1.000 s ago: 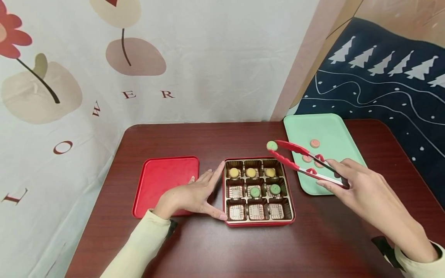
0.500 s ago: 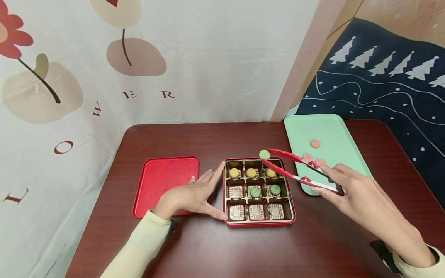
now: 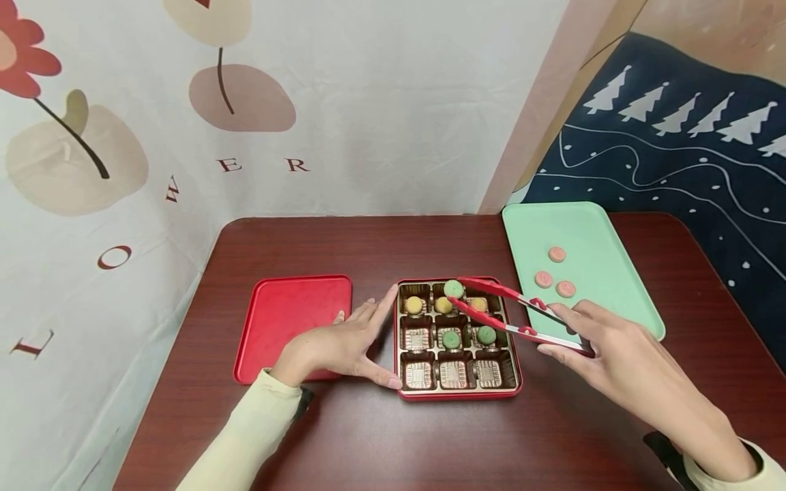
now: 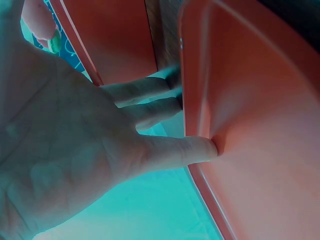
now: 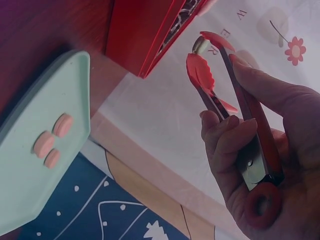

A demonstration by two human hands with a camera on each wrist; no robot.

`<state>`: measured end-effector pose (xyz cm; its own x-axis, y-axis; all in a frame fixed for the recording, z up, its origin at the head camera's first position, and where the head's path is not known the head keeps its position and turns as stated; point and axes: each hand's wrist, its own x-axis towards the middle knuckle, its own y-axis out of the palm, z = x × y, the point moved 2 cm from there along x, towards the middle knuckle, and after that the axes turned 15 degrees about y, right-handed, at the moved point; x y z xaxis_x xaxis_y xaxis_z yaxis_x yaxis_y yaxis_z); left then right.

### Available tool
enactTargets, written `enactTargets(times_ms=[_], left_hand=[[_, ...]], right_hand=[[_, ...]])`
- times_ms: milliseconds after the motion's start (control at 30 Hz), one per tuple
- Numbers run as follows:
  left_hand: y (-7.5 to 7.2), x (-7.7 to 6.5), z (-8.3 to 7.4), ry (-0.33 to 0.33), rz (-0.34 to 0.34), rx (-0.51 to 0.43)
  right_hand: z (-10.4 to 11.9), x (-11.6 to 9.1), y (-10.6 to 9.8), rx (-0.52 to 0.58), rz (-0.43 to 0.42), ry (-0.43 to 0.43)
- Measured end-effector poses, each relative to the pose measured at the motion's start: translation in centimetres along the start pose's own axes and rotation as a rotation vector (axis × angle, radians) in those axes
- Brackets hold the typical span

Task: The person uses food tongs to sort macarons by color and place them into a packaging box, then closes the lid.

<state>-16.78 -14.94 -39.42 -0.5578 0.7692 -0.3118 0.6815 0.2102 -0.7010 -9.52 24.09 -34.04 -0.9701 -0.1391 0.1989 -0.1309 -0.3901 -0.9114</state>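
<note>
My right hand (image 3: pixel 626 361) grips red-tipped metal tongs (image 3: pixel 522 331), which pinch a green macaron (image 3: pixel 454 289) over the back row of a red box (image 3: pixel 454 395) with a gold-brown divided insert. In the right wrist view the macaron (image 5: pixel 201 46) sits on edge between the tong tips. Yellow macarons (image 3: pixel 414 305) fill the back row's compartments. Two green macarons (image 3: pixel 451 339) occupy the middle and right compartments of the middle row. My left hand (image 3: pixel 344 344) lies with spread fingers along the box's left side, thumb at the near corner and index finger at the far one.
On the right, a mint tray (image 3: pixel 583 225) bears three pink macarons (image 3: pixel 557 254). A red lid (image 3: pixel 288 327) lies left of the box, partly beneath the left hand. Printed cloths (image 3: pixel 381 136) hang behind the dark wooden table (image 3: pixel 368 443).
The right hand has moved left and toward the person, carrying the tongs and green macaron from beyond the box's back right corner to over its back row. The left hand stays put.
</note>
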Motion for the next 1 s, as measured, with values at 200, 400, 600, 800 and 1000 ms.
enactTargets(times_ms=[200, 400, 600, 800, 1000], left_hand=[[0.0, 0.0, 0.0, -0.003, 0.008, -0.007], [0.0, 0.0, 0.1, -0.004, 0.006, -0.002], [-0.1, 0.0, 0.0, 0.004, -0.002, 0.001], [-0.1, 0.0, -0.1, -0.007, 0.003, -0.003], [-0.1, 0.0, 0.0, -0.008, 0.005, -0.004]], right_hand=[[0.5, -0.3, 0.2, -0.003, 0.037, -0.001], [1.1, -0.6, 0.5, 0.007, 0.057, -0.028], [1.6, -0.8, 1.1, 0.057, 0.051, -0.104], [2.0, -0.8, 1.5, 0.08, 0.041, -0.148], [2.6, -0.9, 1.7, 0.063, 0.076, -0.139]])
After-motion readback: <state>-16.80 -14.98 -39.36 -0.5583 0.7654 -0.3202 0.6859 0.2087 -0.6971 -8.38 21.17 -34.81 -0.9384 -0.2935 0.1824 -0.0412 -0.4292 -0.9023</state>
